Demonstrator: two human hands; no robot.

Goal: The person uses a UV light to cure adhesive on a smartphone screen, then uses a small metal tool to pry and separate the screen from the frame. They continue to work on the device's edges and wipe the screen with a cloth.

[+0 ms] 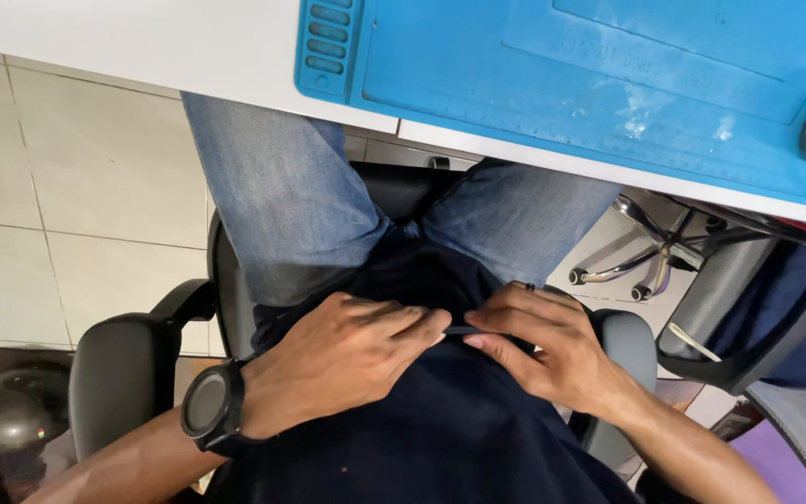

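Two hands met at lower centre of frame, over lap. Thin dark flat strip (460, 330), narrow and smooth, pinched between fingertips of both; most of it hidden. Left hand (347, 355) curled, fingers bent onto strip end; round black wristwatch (210, 408) worn. Right hand (538, 347) half closed on other end. Blue ribbed silicone mat (608, 84) seen upper right on white desk (142, 47).

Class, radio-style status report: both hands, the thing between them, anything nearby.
Left hand and right hand pinching a thin dark object, kind unclear. Held over dark shirt at lap. Blue mat on desk ahead, untouched.
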